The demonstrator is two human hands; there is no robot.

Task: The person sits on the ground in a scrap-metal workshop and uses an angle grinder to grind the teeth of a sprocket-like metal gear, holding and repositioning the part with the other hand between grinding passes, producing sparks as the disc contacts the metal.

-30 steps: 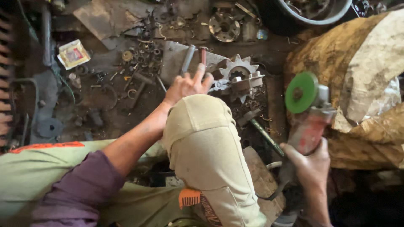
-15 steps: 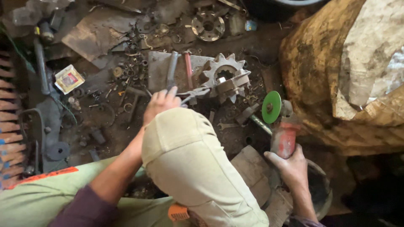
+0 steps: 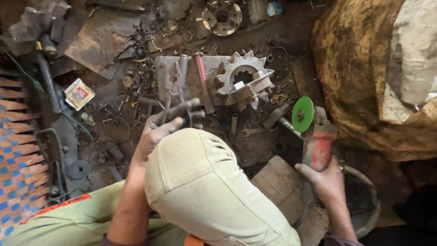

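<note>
Right grip (image 3: pixel 324 178) wrapped round red angle grinder (image 3: pixel 316 136), left hand (image 3: pixel 157 130) reaching forward, fingers pinching pliers (image 3: pixel 175 89)

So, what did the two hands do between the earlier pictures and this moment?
The left hand came back from beside the sprocket toward the knee and now closes its fingers on thin metal tools lying by the grey plate. The right hand kept its grip on the red angle grinder and brought it lower, closer to the floor; the green disc faces up. The sprocket and scrap stayed in place.
</note>
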